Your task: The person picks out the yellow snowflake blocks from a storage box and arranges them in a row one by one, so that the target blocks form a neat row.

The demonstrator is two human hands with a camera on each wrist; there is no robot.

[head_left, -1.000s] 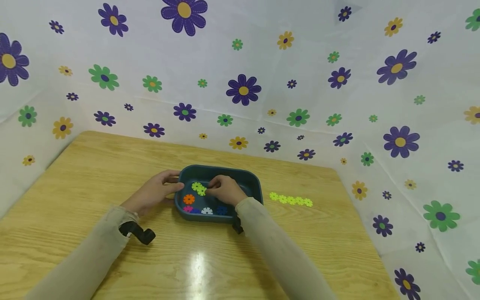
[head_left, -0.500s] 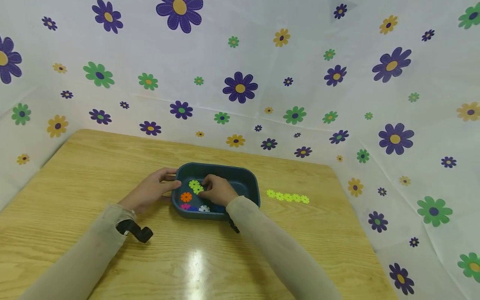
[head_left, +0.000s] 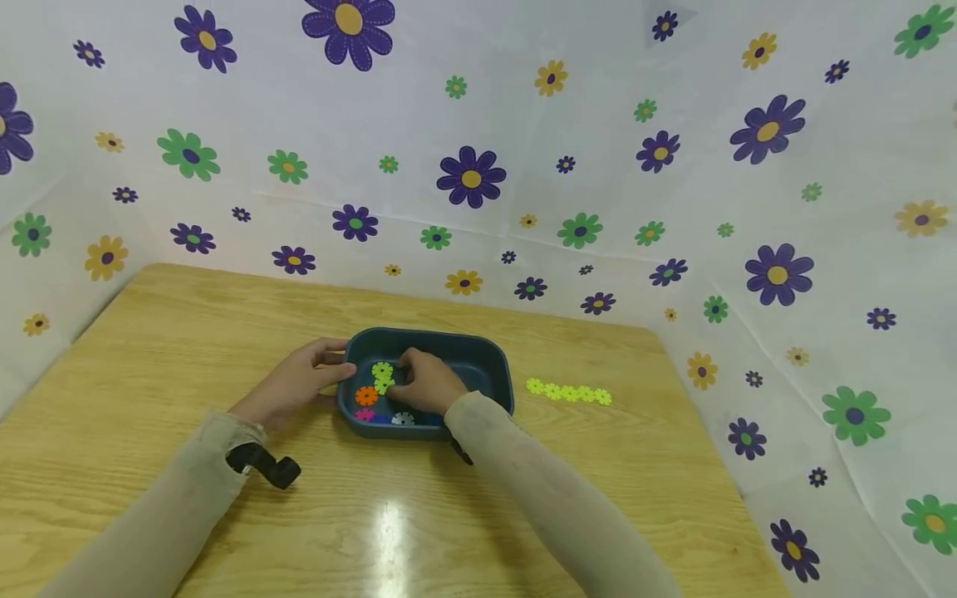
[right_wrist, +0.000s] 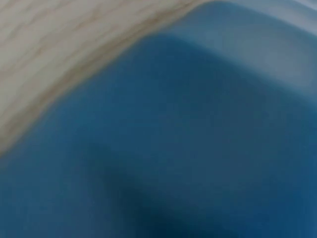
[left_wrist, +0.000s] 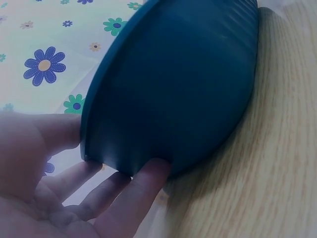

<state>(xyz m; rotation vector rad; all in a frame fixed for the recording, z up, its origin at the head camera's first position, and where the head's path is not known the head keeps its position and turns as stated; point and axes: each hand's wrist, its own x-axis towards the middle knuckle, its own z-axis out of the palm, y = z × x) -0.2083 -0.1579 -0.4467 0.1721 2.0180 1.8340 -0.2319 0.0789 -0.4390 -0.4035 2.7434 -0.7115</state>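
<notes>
A dark teal plastic tray (head_left: 489, 353) stands on the table with small toothed plastic discs inside. My left hand (head_left: 293, 382) grips its left end, thumb over the rim; in the left wrist view the fingers (left_wrist: 133, 198) lie against the outer wall (left_wrist: 173, 89). My right hand (head_left: 429, 384) reaches into the tray, thumb tip right at the lower of two overlapping yellow-green discs (head_left: 382, 370). Its other fingertips are hidden, so I cannot tell whether it pinches that disc. The right wrist view shows only the blurred tray wall (right_wrist: 198, 109) and some table.
Orange (head_left: 366, 396), pink (head_left: 365, 414), blue and white discs (head_left: 403, 419) lie along the tray's left and near side. Right of the tray, a row of joined yellow-green discs (head_left: 570, 393) lies on the wooden table (head_left: 336, 531). A flower-printed sheet (head_left: 508, 124) rises behind.
My right hand has shifted left inside the tray. The lower yellow-green disc has swung left and nearer, below the other one. My left hand keeps its hold; the whole view has drifted slightly.
</notes>
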